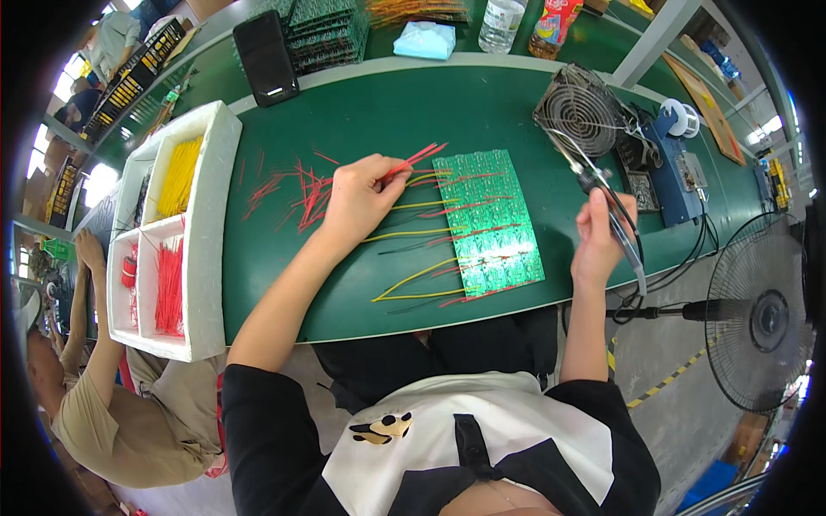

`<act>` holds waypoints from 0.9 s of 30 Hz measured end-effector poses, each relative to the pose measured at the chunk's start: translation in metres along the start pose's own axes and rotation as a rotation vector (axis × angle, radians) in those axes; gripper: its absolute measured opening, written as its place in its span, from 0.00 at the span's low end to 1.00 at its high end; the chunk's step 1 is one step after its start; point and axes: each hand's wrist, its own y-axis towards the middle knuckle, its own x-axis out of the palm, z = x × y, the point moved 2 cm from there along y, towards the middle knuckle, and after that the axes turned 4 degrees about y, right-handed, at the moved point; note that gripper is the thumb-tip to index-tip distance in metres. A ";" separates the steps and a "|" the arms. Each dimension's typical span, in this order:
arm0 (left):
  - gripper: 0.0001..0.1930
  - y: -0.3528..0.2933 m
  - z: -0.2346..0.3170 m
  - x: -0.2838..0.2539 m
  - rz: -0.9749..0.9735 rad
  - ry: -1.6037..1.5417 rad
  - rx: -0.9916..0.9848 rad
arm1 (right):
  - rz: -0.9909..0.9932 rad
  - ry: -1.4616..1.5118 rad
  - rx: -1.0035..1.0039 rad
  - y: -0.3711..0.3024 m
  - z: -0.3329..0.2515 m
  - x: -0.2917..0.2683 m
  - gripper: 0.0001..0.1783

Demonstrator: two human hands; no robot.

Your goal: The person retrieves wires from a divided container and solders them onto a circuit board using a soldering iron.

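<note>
My left hand is closed, pinching a few thin red wires at the left edge of a green circuit board panel. Yellow, red and black wires stick out leftward from the panel, which lies flat on the green table. A heap of loose red wires lies left of that hand. To the right of the panel, my right hand grips a soldering iron with a cable, raised off the board. Its front end points up and left, near a round metal fan grille.
A white foam box with yellow and red wires stands left. Behind are a black phone, stacked boards, a blue-white packet and two bottles. A blue solder feeder stands right, beside a floor fan. A co-worker sits left.
</note>
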 end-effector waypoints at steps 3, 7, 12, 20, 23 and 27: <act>0.04 0.000 0.002 0.000 -0.031 -0.010 -0.028 | 0.112 -0.047 -0.099 0.006 -0.003 -0.020 0.09; 0.06 -0.001 0.000 -0.003 -0.023 -0.137 -0.078 | 0.198 -0.054 -0.083 0.014 0.001 -0.034 0.08; 0.07 0.004 0.010 -0.025 0.191 0.044 0.192 | 0.164 -0.130 -0.064 0.000 0.000 -0.029 0.08; 0.06 -0.008 0.026 -0.033 0.111 -0.646 -0.197 | 0.108 -0.087 -0.192 -0.003 -0.001 -0.031 0.10; 0.04 -0.010 0.028 -0.029 -0.005 -0.684 -0.278 | 0.142 -0.043 -0.169 -0.001 -0.002 -0.030 0.10; 0.03 -0.015 0.025 -0.023 -0.056 -0.641 -0.294 | 0.153 -0.057 -0.169 -0.001 -0.001 -0.030 0.09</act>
